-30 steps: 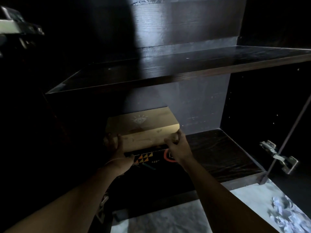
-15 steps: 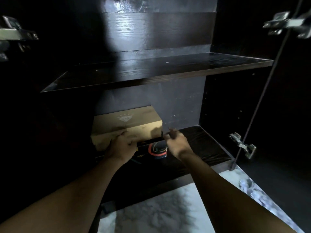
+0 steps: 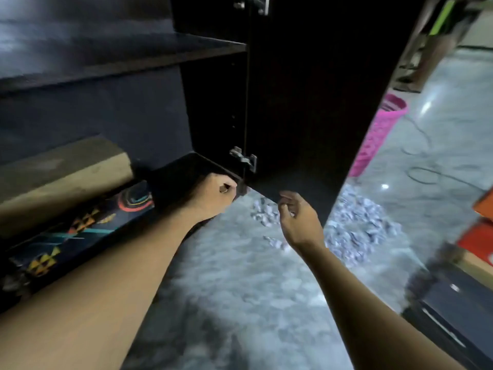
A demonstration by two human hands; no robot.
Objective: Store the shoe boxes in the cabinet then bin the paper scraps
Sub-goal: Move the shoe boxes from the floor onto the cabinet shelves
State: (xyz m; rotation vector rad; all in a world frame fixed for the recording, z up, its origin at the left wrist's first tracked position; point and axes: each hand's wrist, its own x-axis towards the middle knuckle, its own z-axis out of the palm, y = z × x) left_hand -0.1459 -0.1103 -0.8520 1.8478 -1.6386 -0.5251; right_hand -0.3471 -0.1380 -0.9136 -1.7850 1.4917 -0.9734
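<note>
A tan shoe box (image 3: pixel 66 166) lies on top of a dark patterned shoe box (image 3: pixel 80 225) in the lower compartment of the dark cabinet (image 3: pixel 186 166). My left hand (image 3: pixel 213 196) is curled into a fist at the cabinet's front right corner and holds nothing. My right hand (image 3: pixel 298 217) hangs just under the lower edge of the open cabinet door (image 3: pixel 306 102), fingers loosely bent, with nothing in it. A heap of white paper scraps (image 3: pixel 357 222) lies on the floor behind the door.
A pink plastic basket (image 3: pixel 378 134) stands on the floor beyond the door. Orange and red boxes (image 3: pixel 480 231) are stacked at the right edge, with a dark box (image 3: pixel 453 316) below them. A metal hinge (image 3: pixel 244 158) joins door and cabinet. A cable lies on the marble floor.
Both hands have left the tan box and moved right, towards the cabinet's corner and door. The view has swung right, bringing the scraps, basket and other boxes into sight.
</note>
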